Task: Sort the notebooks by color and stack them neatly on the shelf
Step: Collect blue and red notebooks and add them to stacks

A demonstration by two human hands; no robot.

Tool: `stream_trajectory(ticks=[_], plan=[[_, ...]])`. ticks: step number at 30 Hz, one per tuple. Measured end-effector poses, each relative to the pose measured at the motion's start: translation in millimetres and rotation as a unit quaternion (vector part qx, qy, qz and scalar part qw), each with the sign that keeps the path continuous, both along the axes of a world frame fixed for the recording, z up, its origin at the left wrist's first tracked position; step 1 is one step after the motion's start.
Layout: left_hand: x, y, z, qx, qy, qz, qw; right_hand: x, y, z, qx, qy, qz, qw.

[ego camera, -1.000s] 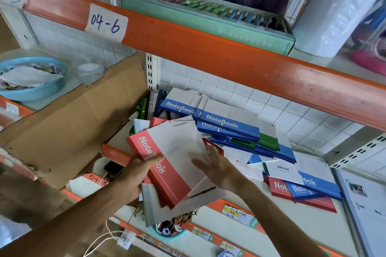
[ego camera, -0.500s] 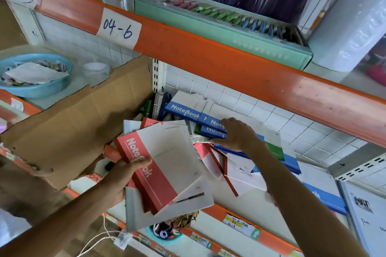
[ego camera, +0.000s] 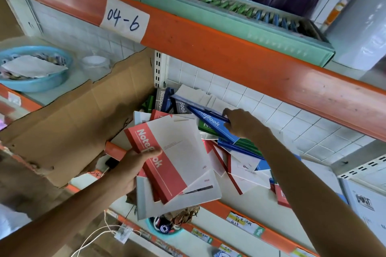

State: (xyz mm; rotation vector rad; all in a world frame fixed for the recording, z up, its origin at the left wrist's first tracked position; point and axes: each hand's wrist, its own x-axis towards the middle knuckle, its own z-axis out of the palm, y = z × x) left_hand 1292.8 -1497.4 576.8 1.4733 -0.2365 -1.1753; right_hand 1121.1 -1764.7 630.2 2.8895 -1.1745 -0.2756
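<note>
notebooks lie in a loose heap on the shelf (ego camera: 261, 204), red, blue and green covers mixed and tilted over one another. my left hand (ego camera: 133, 165) holds a small stack of red notebooks (ego camera: 167, 158) out over the front edge of the shelf, thumb pressed across the red "notebook" band on the top cover and the fingers curled underneath, out of sight. the stack is fanned, its lower covers sticking out below and to the right. my right hand (ego camera: 242, 125) reaches deeper in, its fingers closed on the edge of a blue notebook (ego camera: 211, 122) that is tipped up on a slant at the top of the heap. a green notebook (ego camera: 205, 126) lies just under it, and more blue ones stand upright in the back corner against the white tiled wall. a torn cardboard sheet (ego camera: 83, 115) leans at the left of the heap. the orange shelf beam (ego camera: 208, 48) above carries a paper label reading 04-6 (ego camera: 124, 19), and a blue plastic basin (ego camera: 41, 81) sits on the neighbouring shelf at the left.
</note>
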Motion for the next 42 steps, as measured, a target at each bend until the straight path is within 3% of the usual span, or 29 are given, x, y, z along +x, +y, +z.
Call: stream_trajectory(ticks=[6, 10, 17, 21, 25, 31, 37, 39, 42], plan=[[0, -10, -3, -0.002, 0.002, 0.016, 1.000, 2, 3, -15, -0.020, -0.022, -0.008, 1.000], [0, -12, -4, 0.003, 0.012, 0.013, 1.000, 2, 11, -26, -0.040, 0.007, 0.014, 0.999], [3, -12, -7, 0.006, 0.022, 0.005, 1.000, 8, 9, -3, 0.034, 0.103, 0.020, 0.994], [1, -14, -7, 0.008, 0.032, 0.010, 0.999, 10, 11, -5, -0.050, 0.065, 0.028, 0.996], [-4, -19, -6, 0.003, 0.042, 0.023, 0.999, -1, 9, 9, -0.075, -0.019, -0.007, 0.997], [-19, -32, 4, -0.037, 0.084, 0.033, 0.995, 24, 102, 23, -0.093, -0.012, 0.033, 0.995], [-28, -27, 9, -0.166, 0.202, 0.009, 0.965, 51, 166, 4, -0.047, -0.061, 0.053, 0.996], [-28, -25, 5, -0.162, 0.191, 0.021, 0.968, 41, 164, 1, -0.015, -0.055, 0.072, 0.996], [-32, -31, -4, -0.092, 0.134, 0.062, 0.985, 20, 151, 5, 0.106, -0.049, 0.117, 0.986]])
